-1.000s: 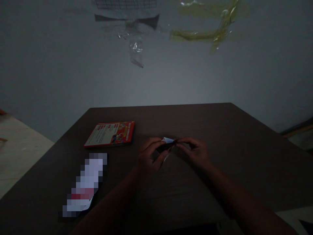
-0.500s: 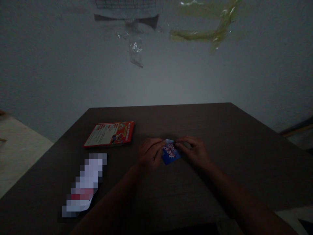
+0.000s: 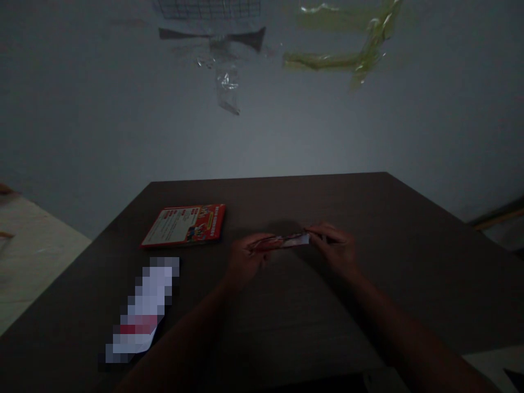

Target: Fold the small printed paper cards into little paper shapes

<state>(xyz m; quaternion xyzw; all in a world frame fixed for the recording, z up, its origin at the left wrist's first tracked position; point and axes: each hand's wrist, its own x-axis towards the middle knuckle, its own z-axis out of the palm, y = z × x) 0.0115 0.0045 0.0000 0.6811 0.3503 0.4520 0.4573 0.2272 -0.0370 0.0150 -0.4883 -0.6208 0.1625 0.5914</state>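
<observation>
Between my two hands, over the middle of the table, is a thin printed packet [image 3: 282, 243] that looks like paper or foil. It is turned nearly edge-on and shows dark red and white parts. My left hand [image 3: 244, 259] pinches its left end, with the thumb below and the fingers along the top. At the right end, the thumb and fingertips of my right hand [image 3: 338, 248] are closed on a whitish corner. Dim light and blur hide whether it is torn or folded.
A flat red and white printed box [image 3: 176, 226] lies on the dark table [image 3: 311, 204] left of my hands. Nearer, by my left forearm, is a blurred-out, phone-like slab [image 3: 141, 305]. Behind the table stands a wall [image 3: 262, 142] with tape strips.
The packet has turned from its blue face with red and white lettering to a thin reddish edge-on view. My hands have moved farther apart, the right one slightly rightward.
</observation>
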